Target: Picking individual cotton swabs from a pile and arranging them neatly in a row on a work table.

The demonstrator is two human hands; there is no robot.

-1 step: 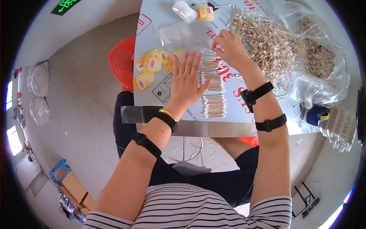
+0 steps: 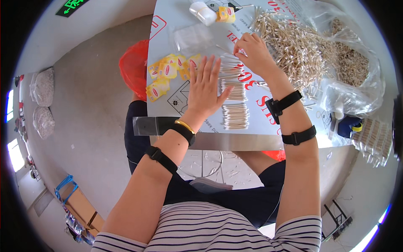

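My left hand lies flat over the table with its fingers stretched out, its thumb beside a row of cotton swabs. A nearer row of swabs lies side by side close to the table's front edge. Farther off, a looser row is partly laid out. My right hand is bent above that row's far end, its fingers pinched at a thin pale cotton swab; the fingertips partly hide it. Yellow printed cards are scattered left of my left hand. A big heap of swabs lies to the right.
Clear plastic sleeves lie beyond my left hand. Behind them are a white plastic bundle and a yellow card stack. A clear bag of swabs sits at right. A red bag hangs by the left edge.
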